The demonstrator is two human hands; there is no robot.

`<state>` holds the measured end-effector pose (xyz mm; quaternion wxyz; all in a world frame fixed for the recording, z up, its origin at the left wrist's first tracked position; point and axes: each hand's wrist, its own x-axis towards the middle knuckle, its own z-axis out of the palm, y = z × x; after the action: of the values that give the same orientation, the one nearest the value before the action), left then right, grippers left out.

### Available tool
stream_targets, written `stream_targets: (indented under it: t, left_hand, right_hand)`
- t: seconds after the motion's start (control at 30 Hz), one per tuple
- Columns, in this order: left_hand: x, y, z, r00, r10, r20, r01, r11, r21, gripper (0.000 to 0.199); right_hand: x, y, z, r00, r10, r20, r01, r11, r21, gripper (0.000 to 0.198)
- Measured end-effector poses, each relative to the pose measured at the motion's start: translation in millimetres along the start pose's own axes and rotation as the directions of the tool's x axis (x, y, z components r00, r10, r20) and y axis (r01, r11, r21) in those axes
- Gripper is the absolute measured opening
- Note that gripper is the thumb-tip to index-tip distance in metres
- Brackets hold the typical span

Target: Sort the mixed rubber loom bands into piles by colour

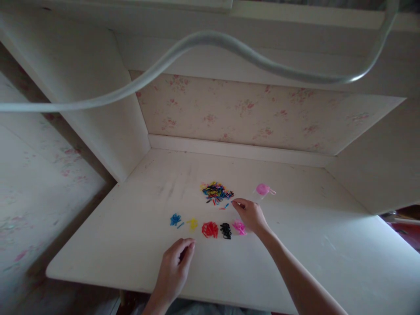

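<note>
A mixed pile of small coloured rubber bands lies in the middle of the white table. At its near right edge, my right hand is closed in a pinch, with a tiny bluish rubber band at the fingertips. Closer to me runs a row of sorted bands: blue bands, yellow bands, red bands, black bands and pink bands, the last partly behind my right hand. My left hand is curled shut below the blue and yellow groups; whatever its fingers hold, if anything, is hidden.
A clear container with a pink lid lies beyond my right hand. The white table has side panels and a low back ledge. A pale cable crosses the upper view, in front of the shelf.
</note>
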<state>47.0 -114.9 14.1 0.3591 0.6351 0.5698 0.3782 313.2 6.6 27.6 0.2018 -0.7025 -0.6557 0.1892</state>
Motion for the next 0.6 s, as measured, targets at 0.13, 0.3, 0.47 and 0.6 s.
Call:
stream_targets:
  t: [0.13, 0.3, 0.47, 0.6]
  left_hand:
    - [-0.7, 2.4, 0.0, 1.000, 0.014, -0.010, -0.014, 1.000, 0.024, 0.027]
    - [-1.3, 2.9, 0.5, 1.000, 0.018, -0.008, -0.018, 1.000, 0.020, 0.027]
    - [-0.8, 2.7, 1.7, 1.000, 0.016, 0.006, -0.017, 1.000, 0.024, 0.027]
    - [-0.1, 2.5, 2.9, 1.000, 0.024, 0.015, -0.025, 0.999, 0.037, 0.027]
  right_hand:
    - [9.1, -10.2, 0.0, 0.999, 0.006, 0.049, -0.003, 0.999, -0.047, 0.033]
    - [13.8, -13.4, -2.3, 0.995, 0.047, 0.084, -0.032, 0.985, -0.168, 0.030]
    - [9.4, -8.6, -6.6, 0.993, 0.086, 0.086, -0.061, 0.963, -0.262, 0.031]
    - [7.2, -8.5, -5.9, 0.991, 0.090, 0.103, -0.054, 0.951, -0.303, 0.032]
